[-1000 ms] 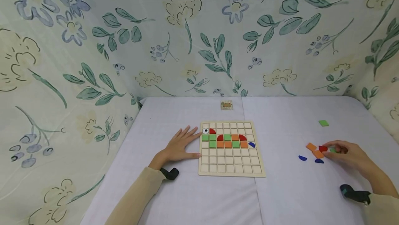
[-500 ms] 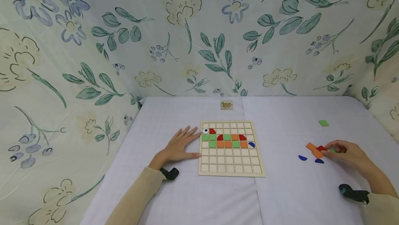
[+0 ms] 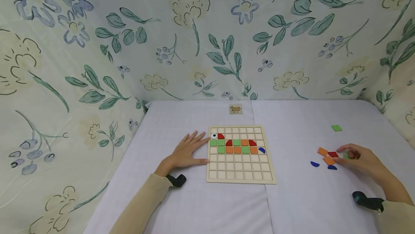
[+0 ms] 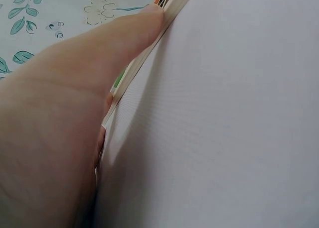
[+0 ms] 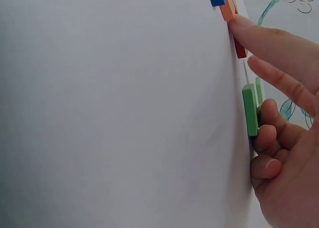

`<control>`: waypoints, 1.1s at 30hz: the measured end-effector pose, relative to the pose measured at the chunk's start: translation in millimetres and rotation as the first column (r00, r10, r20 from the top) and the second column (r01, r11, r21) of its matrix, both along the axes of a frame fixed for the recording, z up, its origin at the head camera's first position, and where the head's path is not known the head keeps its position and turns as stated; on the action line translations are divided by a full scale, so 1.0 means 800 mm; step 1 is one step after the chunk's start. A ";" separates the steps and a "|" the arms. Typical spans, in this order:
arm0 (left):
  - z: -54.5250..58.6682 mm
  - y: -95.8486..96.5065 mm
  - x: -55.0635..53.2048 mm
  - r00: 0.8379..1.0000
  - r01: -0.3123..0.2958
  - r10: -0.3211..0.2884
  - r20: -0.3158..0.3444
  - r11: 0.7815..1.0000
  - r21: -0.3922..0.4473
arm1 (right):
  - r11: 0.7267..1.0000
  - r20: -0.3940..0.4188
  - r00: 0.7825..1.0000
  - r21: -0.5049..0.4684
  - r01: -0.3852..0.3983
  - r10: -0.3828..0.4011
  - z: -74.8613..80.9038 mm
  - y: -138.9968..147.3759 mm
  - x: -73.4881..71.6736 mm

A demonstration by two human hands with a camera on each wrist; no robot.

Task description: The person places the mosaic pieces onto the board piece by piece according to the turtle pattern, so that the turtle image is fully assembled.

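In the head view, my left hand lies spread on the white cloth, with its thumb and a finger touching the left edge of a wooden grid board. Coloured tiles fill part of the board. My right hand is at a small group of loose tiles. Its thumb touches an orange tile, and its index fingertip is close to a red tile. In the right wrist view, the other fingers are curled beside a green tile on the cloth.
Another orange tile and two blue half-round tiles, one on the left, lie by the right hand. Farther back is a lone green tile. A small patterned card lies behind the board. A floral curtain hangs behind the table.
My right index finger has lifted away from the red tile. The red and orange tiles have shifted slightly left. My left hand and the board have stayed still.
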State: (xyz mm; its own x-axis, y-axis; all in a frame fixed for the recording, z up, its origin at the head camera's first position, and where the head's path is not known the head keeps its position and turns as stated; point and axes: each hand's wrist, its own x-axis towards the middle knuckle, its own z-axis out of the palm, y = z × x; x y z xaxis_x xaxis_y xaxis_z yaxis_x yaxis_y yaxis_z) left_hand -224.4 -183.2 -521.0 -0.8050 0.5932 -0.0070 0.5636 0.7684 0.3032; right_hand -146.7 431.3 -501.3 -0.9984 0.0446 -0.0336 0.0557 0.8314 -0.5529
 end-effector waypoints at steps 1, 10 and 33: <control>0.000 0.000 0.000 1.000 0.000 0.000 -0.001 1.000 0.002 | 1.000 -0.006 1.000 -0.001 -0.006 0.006 0.000 -0.001 0.000; -0.001 0.001 -0.001 1.000 -0.005 0.005 0.004 1.000 -0.013 | 0.998 -0.012 0.999 -0.027 -0.049 0.049 0.005 -0.007 0.001; -0.003 0.000 -0.001 1.000 -0.002 0.002 -0.007 1.000 -0.002 | 1.000 -0.032 0.999 0.007 -0.013 0.014 -0.009 0.003 -0.004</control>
